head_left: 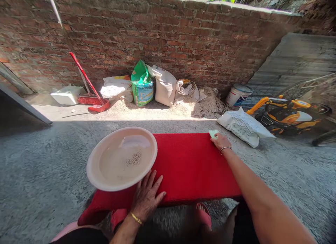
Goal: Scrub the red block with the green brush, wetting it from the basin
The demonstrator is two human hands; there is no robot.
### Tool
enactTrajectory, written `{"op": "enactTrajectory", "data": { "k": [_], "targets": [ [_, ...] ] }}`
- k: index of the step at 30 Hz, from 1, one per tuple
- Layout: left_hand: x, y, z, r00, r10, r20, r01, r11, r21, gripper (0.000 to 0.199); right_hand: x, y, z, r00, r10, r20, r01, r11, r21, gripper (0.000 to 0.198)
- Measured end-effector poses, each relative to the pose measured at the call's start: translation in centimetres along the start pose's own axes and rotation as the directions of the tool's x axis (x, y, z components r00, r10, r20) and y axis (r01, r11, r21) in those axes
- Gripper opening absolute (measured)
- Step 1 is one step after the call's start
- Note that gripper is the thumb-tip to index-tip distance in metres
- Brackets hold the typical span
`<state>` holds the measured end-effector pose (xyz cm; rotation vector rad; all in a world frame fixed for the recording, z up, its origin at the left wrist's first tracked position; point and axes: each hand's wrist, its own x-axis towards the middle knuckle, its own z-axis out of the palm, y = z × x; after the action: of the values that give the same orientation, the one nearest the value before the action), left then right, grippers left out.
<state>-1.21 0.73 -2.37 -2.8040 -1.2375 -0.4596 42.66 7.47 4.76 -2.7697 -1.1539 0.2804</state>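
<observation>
A red cloth (189, 163) lies spread over a low, flat surface in front of me, with one end drooping at the left. My left hand (148, 191) rests flat on its near side, fingers spread, beside the basin's rim. At the far right corner, my right hand (219, 141) grips a small pale green block (213, 133) against the cloth; its exact kind is unclear. A wide pale pink basin (96, 174) of cloudy water, with a patch of dark speckles inside, stands on the left end.
Along the brick wall (168, 41) stand a red dustpan (99, 106), a green bag (141, 86), a white sack (165, 86), a heap of sand (210, 102) and a bucket (238, 94). A white bag (244, 126) and a yellow-black toy excavator (294, 112) are at the right.
</observation>
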Motion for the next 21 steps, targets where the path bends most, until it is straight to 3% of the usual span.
{"op": "enactTrajectory", "data": {
  "k": [3, 6, 8, 11, 13, 16, 19, 21],
  "targets": [
    [0.1, 0.2, -0.3, 1.0, -0.019, 0.006, 0.02, 1.0, -0.019, 0.052, 0.4, 5.2, -0.9, 0.966, 0.245, -0.077, -0.244, 0.969, 0.026, 0.049],
    [0.2, 0.3, -0.4, 1.0, -0.024, 0.008, 0.024, 1.0, -0.013, 0.052, -0.2, 6.0, -1.0, 0.964, 0.251, -0.086, -0.243, 0.966, 0.09, 0.051],
    [0.1, 0.3, -0.3, 1.0, -0.021, 0.005, 0.021, 1.0, -0.002, 0.052, -1.3, 3.6, -0.7, 0.986, 0.139, -0.095, -0.127, 0.985, 0.12, 0.049],
    [0.1, 0.4, -0.1, 1.0, -0.02, -0.003, 0.02, 1.0, 0.009, 0.052, -4.3, -3.3, 0.4, 0.987, -0.121, -0.105, 0.134, 0.982, 0.135, 0.045],
    [0.1, 0.4, 0.0, 1.0, -0.021, -0.006, 0.021, 1.0, 0.011, 0.051, -7.3, -8.8, 1.7, 0.951, -0.304, -0.061, 0.309, 0.943, 0.123, 0.043],
    [0.1, 0.3, 0.2, 1.0, -0.021, -0.014, 0.022, 1.0, 0.003, 0.051, -11.7, -15.6, 4.1, 0.86, -0.51, 0.032, 0.505, 0.857, 0.101, 0.044],
    [0.1, 0.2, 0.3, 0.999, -0.024, -0.022, 0.023, 0.999, -0.024, 0.052, -13.8, -18.6, 5.9, 0.777, -0.626, 0.065, 0.623, 0.779, 0.07, 0.043],
    [0.2, 0.3, 0.2, 0.999, -0.026, -0.021, 0.025, 0.999, -0.041, 0.051, -13.1, -17.8, 6.0, 0.782, -0.62, 0.064, 0.619, 0.784, 0.038, 0.041]
  ]
}}
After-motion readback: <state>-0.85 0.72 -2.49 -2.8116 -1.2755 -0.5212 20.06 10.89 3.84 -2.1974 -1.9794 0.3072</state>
